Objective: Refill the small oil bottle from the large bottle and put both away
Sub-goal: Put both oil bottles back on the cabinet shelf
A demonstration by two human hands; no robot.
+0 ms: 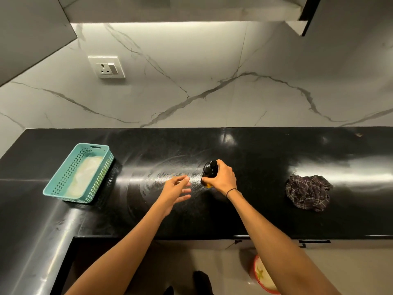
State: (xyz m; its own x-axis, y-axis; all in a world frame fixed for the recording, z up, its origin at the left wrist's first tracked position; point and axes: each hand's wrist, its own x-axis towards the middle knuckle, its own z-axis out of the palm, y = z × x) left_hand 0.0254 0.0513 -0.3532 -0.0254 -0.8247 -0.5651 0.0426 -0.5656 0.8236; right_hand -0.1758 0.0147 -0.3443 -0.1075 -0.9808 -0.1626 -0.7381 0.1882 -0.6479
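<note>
- On the black bench (265, 188), near its middle, a small dark bottle (210, 170) is held upright by the right hand (223, 177); amber liquid is seen at its base.
- The right grip is closed around the bottle's body, with the fingers wrapped from the right side and the cap left showing above them.
- A thin dark band (231, 191) is worn on the right wrist.
- The left hand (176, 192) is held just left of the bottle, apart from it, with fingers loosely spread and nothing gripped.
- Whether the left hand touches the bench cannot be told.
- A teal basket (63, 184) is set at the bench's left end, well apart from the hands; something pale lies inside it.
- A dark checked cloth (308, 192) lies crumpled on the bench to the right of the bottle.
- A white socket (107, 67) is mounted on the marble wall (212, 71) behind the bench.
- A large bottle cannot be made out.
</note>
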